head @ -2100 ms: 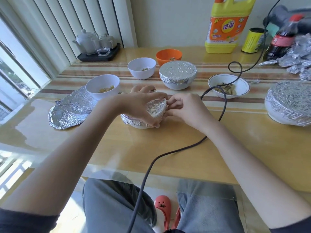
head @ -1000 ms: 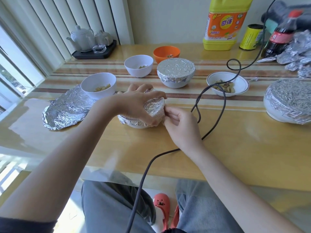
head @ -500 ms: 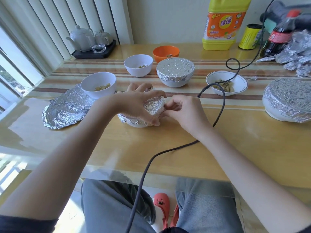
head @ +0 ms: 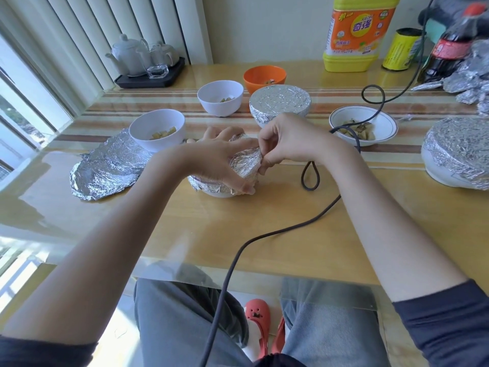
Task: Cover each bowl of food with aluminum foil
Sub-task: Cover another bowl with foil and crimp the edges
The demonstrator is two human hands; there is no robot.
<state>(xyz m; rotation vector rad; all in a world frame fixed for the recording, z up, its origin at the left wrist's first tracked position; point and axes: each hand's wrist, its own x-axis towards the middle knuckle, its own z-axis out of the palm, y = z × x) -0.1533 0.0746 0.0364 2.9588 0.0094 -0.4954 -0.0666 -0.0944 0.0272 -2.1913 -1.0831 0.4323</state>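
A small white bowl (head: 219, 192) sits in the middle of the table with crinkled foil (head: 246, 162) over its top. My left hand (head: 219, 160) lies spread across the foil, thumb down the near side. My right hand (head: 285, 141) pinches the foil's right edge at the rim. A loose foil sheet (head: 105, 170) lies at the left under a white bowl of food (head: 157, 128). Behind stand an open white bowl (head: 220, 98), an orange bowl (head: 264, 76), a foil-covered bowl (head: 280, 103) and an open shallow bowl (head: 363, 125). A large foil-covered bowl (head: 457, 154) is at the right.
A dark cable (head: 291, 229) runs from my lap across the table and loops by the shallow bowl. At the back stand a yellow detergent jug (head: 354, 33), a yellow can (head: 401, 49), a cola bottle (head: 449, 46), crumpled foil (head: 473, 78) and a tea set on a tray (head: 148, 62).
My right hand has risen from the bowl's right side to its upper rim and now pinches the foil there. My left hand stays on the foil. The cable has shifted.
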